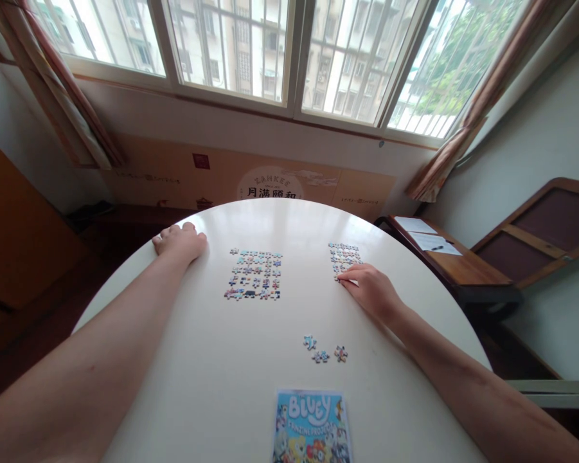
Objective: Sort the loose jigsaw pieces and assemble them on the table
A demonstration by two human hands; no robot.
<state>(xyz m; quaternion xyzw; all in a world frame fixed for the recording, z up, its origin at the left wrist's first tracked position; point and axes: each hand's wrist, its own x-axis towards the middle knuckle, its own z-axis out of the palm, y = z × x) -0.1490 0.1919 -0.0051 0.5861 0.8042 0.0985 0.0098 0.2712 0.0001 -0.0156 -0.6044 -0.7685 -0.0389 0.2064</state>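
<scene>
My left hand (180, 241) lies flat and open on the far left part of the round white table (212, 373), holding nothing. My right hand (369, 286) rests on the table with its fingertips pinched at the near edge of a small group of jigsaw pieces (343, 256); whether a piece sits between the fingers is hidden. A larger grid of spread-out jigsaw pieces (254, 274) lies in the table's middle. Three loose pieces (324, 350) sit nearer to me. A blue "Bluey" puzzle card (311, 427) lies at the near edge.
A wooden side table (463, 273) with papers (427, 235) and a pen stands to the right, beside a wooden chair (544, 235). Barred windows (270, 51) with curtains fill the far wall. A printed cardboard panel (270, 186) leans under the sill.
</scene>
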